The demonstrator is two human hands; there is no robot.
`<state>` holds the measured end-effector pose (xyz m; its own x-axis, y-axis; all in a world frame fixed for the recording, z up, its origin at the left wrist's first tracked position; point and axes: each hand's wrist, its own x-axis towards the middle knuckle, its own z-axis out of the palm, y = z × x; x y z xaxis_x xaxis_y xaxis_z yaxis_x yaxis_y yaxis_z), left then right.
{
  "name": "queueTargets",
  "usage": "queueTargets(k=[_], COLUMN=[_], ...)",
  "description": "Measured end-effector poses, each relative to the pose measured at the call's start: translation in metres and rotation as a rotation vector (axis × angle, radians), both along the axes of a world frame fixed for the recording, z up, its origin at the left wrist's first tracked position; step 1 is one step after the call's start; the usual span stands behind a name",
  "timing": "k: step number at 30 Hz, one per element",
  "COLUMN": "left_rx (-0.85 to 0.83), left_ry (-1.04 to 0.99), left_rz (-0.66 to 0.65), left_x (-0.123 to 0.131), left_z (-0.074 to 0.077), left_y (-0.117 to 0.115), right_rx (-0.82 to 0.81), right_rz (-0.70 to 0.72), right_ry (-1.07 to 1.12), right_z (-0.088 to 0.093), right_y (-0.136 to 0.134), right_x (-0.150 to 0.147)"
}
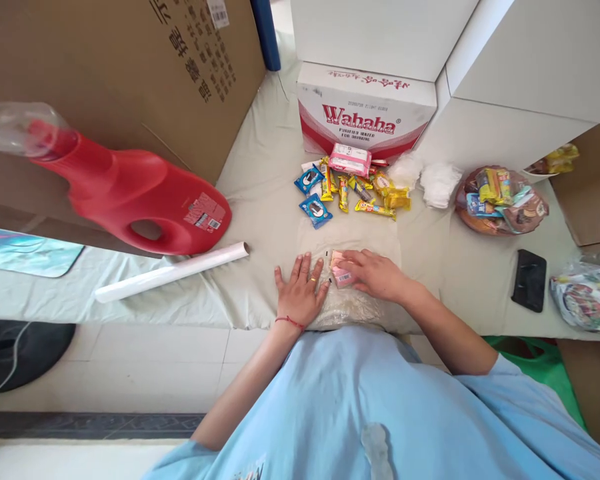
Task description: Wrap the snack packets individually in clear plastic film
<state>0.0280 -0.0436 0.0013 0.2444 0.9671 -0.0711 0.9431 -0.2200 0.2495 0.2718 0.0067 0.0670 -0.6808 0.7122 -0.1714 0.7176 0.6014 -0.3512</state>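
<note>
My left hand [300, 290] lies flat with its fingers spread, pressing on the left edge of a clear plastic sheet or bag [353, 312]. A ring and a red string bracelet show on it. Just to its right, my right hand [375, 272] has its fingers bent over a small pink packet [341, 278] with a barcode, which rests on the plastic. Part of the packet is hidden under those fingers. Beyond both hands sits a loose pile of wrapped snacks: blue packets [316, 211], yellow bars [375, 209] and a pink-and-white pack [350, 160].
Behind the snacks stands a Wahaha water carton [365, 123]. White crumpled plastic [440, 185], a snack-filled basket [503, 223] and a black phone-like object [529, 280] lie right. A red detergent jug [150, 193], white roll [173, 272] and large cardboard box [130, 73] are left.
</note>
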Motion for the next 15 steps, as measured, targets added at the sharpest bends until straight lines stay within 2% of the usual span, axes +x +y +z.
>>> queueTargets(k=[3,9,11,15], left_rx=[0.002,0.011,0.017,0.027], left_ry=[-0.005,-0.021,-0.027,-0.036], left_rz=[0.001,0.008,0.013,0.014], left_x=[0.0,0.0,0.0,0.0], left_z=[-0.001,-0.004,-0.004,-0.004], left_y=[0.0,-0.001,-0.001,-0.001], right_rx=[0.02,-0.018,-0.02,0.002], right_rz=[-0.105,-0.43,-0.442,-0.33], right_ry=[-0.078,-0.013,-0.063,-0.236], right_z=[-0.002,0.005,0.008,0.009], right_y=[-0.004,-0.003,0.0,0.007], right_x=[-0.006,-0.004,-0.009,-0.029])
